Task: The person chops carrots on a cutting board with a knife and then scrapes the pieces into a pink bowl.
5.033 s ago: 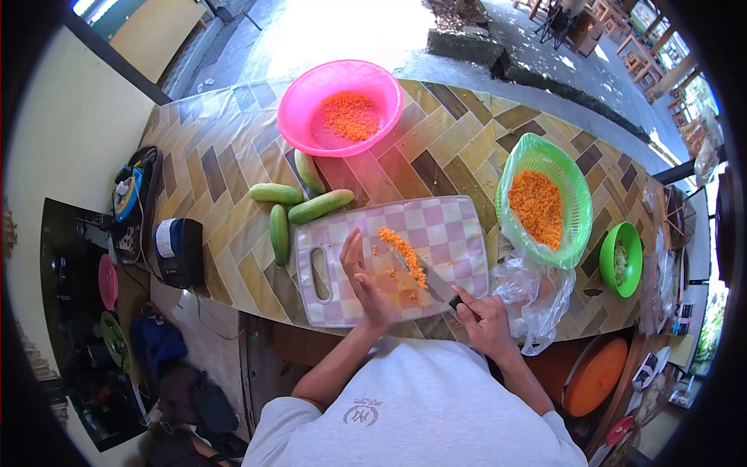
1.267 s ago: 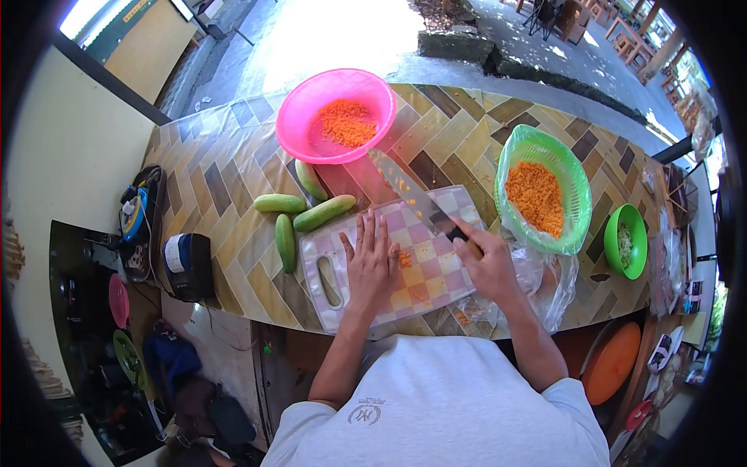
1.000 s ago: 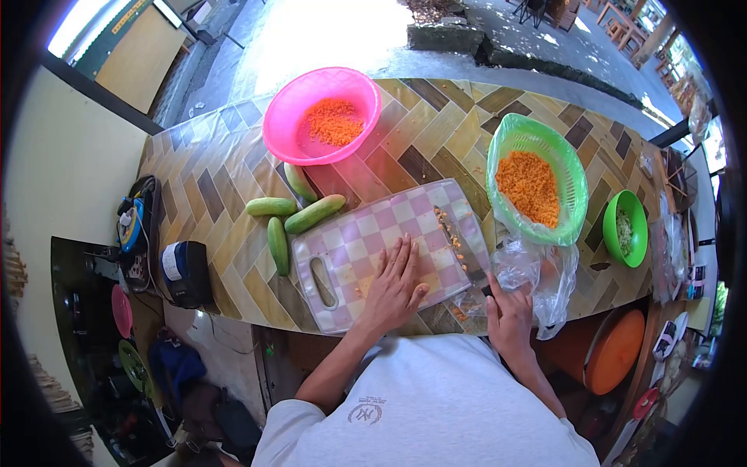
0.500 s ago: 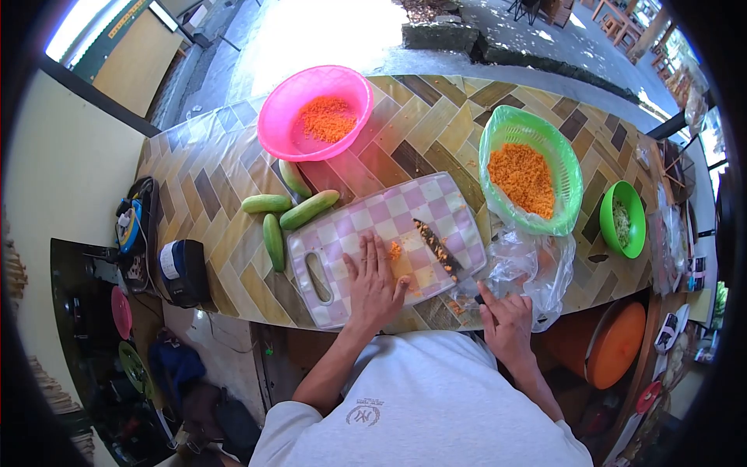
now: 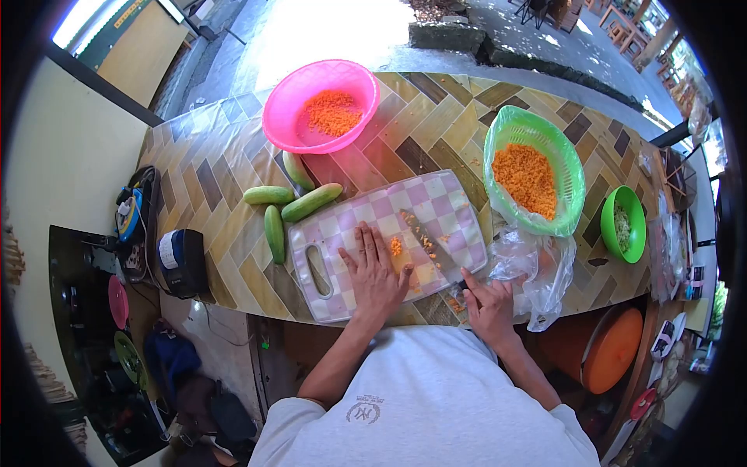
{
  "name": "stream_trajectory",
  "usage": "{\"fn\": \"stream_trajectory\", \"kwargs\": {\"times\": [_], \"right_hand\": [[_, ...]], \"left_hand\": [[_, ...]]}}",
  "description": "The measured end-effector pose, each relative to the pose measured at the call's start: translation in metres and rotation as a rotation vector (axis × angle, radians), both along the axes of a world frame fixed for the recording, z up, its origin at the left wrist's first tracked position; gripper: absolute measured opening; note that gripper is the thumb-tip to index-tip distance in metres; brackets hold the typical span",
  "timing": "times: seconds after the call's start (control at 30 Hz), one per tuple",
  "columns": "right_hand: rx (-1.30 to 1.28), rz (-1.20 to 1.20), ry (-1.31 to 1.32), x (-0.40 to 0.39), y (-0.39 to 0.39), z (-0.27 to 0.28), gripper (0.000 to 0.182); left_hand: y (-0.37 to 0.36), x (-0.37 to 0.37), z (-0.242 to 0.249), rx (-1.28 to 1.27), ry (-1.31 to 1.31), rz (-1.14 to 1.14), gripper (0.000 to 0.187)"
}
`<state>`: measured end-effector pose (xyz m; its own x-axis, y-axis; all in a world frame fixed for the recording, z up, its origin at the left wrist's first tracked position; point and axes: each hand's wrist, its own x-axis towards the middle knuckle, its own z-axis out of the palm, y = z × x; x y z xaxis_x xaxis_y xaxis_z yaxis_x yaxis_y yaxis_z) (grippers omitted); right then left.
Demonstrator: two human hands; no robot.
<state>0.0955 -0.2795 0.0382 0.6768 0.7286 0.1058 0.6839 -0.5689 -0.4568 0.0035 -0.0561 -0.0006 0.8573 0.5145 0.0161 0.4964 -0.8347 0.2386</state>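
My left hand [image 5: 375, 272] lies flat with fingers stretched on a pink-and-white checkered cutting board [image 5: 354, 218]. In my right hand [image 5: 490, 305] is the handle of a kitchen knife [image 5: 432, 247], its blade lying low over the board with orange bits stuck to it. Between my left fingers and the blade sits a small heap of chopped orange pieces [image 5: 396, 247], which look like carrot. Several green cucumbers [image 5: 312, 202] rest beyond the board's left corner.
A pink bowl [image 5: 281, 124] with orange bits stands at the back. On the right are a green basket [image 5: 572, 175] lined with plastic and full of orange bits, a crumpled plastic bag [image 5: 545, 268], and a green bowl [image 5: 635, 233] with pale shreds. A dark box [image 5: 183, 263] stands at left.
My right hand has moved left with the knife, bringing the blade closer to the small orange heap. My left hand stays flat on the board. The view has shifted slightly.
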Motion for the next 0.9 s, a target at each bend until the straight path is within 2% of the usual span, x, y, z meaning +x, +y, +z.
{"fn": "stream_trajectory", "kwargs": {"times": [0.2, 0.4, 0.5, 0.7, 0.83, 0.9], "right_hand": [[-0.011, 0.089, 0.021, -0.016, 0.006, -0.018, 0.052], [0.007, 0.111, 0.120, -0.017, 0.011, -0.017, 0.051], [0.034, 0.107, 0.192, -0.017, 0.012, -0.014, 0.049], [0.030, 0.073, 0.310, -0.002, 0.011, 0.019, 0.045], [0.019, 0.037, 0.333, 0.019, 0.021, 0.057, 0.043], [0.046, 0.048, 0.246, 0.033, 0.034, 0.076, 0.043]], "left_hand": [[-0.012, 0.021, -0.004, -0.140, -0.116, 0.033, 0.096], [-0.015, 0.031, -0.006, -0.151, -0.181, -0.015, 0.093], [-0.012, 0.029, -0.001, -0.260, -0.369, -0.032, 0.093], [-0.005, 0.014, 0.016, -0.596, -0.815, 0.055, 0.092], [-0.002, 0.010, 0.024, -0.678, -0.892, 0.109, 0.096], [-0.002, 0.009, 0.021, -0.706, -0.917, 0.132, 0.097]]}}
